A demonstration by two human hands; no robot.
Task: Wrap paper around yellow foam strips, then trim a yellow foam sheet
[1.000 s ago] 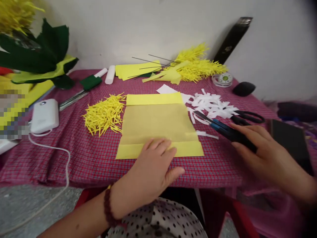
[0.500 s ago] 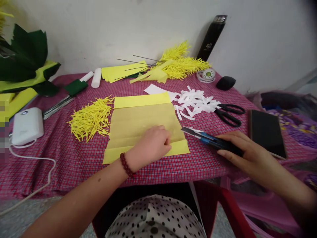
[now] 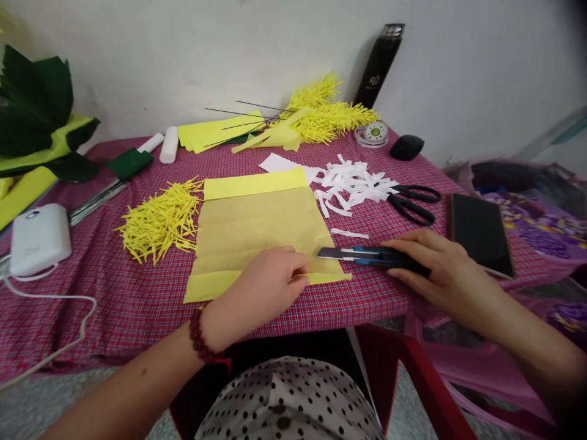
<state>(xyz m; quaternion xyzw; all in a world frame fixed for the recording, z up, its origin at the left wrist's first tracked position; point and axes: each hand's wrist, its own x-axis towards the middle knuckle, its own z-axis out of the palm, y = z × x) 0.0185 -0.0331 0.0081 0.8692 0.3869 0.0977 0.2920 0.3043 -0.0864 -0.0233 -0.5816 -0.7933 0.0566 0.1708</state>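
Observation:
A sheet of yellow paper (image 3: 257, 226), duller in its middle, lies before me with bright folded strips along its far and near edges. My left hand (image 3: 273, 278) is closed at the near strip, thumb and finger pinching the paper there. In my right hand (image 3: 424, 260) is a blue and black utility knife (image 3: 367, 255). Its blade is out and points left over the paper's right side. Left of the sheet is a pile of thin yellow paper strips (image 3: 160, 221); to its right are white paper strips (image 3: 355, 180) with black-handled scissors (image 3: 415, 205) partly among them.
Fringed yellow stems (image 3: 332, 119), yellow paper pieces (image 3: 217, 131) and thin wires line the back. A black bottle (image 3: 380, 67) leans on the wall. A dark notebook (image 3: 479, 235) lies right, a white corded box (image 3: 40, 239) left. The checked cloth (image 3: 339, 305) covers the table.
My right hand has brought the knife left, its blade now over the paper's edge. My left fingers have shifted to the near fold. The view has turned slightly right.

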